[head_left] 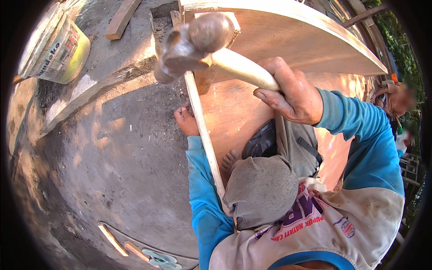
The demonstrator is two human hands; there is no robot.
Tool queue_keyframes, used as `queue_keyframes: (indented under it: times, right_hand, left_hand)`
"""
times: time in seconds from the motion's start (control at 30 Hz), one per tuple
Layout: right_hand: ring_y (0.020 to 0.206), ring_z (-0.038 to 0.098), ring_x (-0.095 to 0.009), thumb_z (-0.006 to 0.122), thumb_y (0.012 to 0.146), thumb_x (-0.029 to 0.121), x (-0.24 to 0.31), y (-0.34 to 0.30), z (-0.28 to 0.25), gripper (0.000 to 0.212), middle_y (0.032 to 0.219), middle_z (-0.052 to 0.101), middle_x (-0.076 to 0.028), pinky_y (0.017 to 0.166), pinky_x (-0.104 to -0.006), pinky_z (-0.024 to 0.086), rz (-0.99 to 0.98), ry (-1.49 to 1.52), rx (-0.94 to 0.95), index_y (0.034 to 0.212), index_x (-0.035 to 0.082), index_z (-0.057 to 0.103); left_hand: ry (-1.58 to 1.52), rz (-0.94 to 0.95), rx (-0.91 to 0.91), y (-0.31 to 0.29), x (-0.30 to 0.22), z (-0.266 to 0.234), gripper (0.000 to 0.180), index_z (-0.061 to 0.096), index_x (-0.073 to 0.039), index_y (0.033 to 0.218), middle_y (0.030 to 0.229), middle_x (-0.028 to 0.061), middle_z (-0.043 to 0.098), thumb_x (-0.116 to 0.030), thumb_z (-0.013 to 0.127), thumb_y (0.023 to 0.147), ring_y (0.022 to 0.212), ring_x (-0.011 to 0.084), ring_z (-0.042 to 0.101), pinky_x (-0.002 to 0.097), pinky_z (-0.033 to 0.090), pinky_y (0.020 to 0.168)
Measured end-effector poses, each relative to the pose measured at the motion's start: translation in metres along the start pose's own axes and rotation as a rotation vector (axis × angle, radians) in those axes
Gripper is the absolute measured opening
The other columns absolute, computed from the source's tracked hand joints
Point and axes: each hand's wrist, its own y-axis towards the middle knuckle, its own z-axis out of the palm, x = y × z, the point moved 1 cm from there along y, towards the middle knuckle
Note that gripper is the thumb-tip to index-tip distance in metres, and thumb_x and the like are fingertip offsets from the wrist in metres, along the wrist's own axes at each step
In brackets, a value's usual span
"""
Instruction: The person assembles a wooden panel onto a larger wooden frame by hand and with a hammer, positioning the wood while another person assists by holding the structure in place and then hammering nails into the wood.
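Observation:
My right hand (293,92) grips the pale wooden handle of a hammer (200,42), raised with its worn metal head up and to the left. Below and left of the hammer, my left hand (186,120) is at the long edge of a plywood sheet (227,108), on its outer side. Its fingers are curled, and what they hold, if anything, does not show. Beyond the hammer another plywood panel (288,40) stands on edge, with a small wood block (205,81) by its left end. I squat on the sheet, one bare foot (231,159) showing.
A white and yellow bucket (60,49) stands at the far left near a concrete ledge (96,92). A wood offcut (121,19) lies beyond it. Slippers (162,260) and wood pieces (113,239) lie at the lower left. Another person (396,96) is off at the right.

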Motion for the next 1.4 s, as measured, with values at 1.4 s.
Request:
queue_keyframes:
  times: [1.4]
  right_hand:
    - [0.061, 0.056, -0.043, 0.059, 0.092, 0.018, 0.018, 0.048, 0.012, 0.022, 0.065, 0.055, -0.022, 0.055, -0.0461, 0.042, 0.192, -0.304, 0.572, 0.097, 0.001, 0.046]
  left_hand:
    - [-0.049, 0.056, -0.167, 0.041, 0.017, 0.025, 0.016, 0.067, 0.001, 0.094, 0.085, 0.0092, 0.069, -0.012, 0.062, 0.088, 0.078, 0.0146, 0.062, 0.0288, 0.048, 0.073]
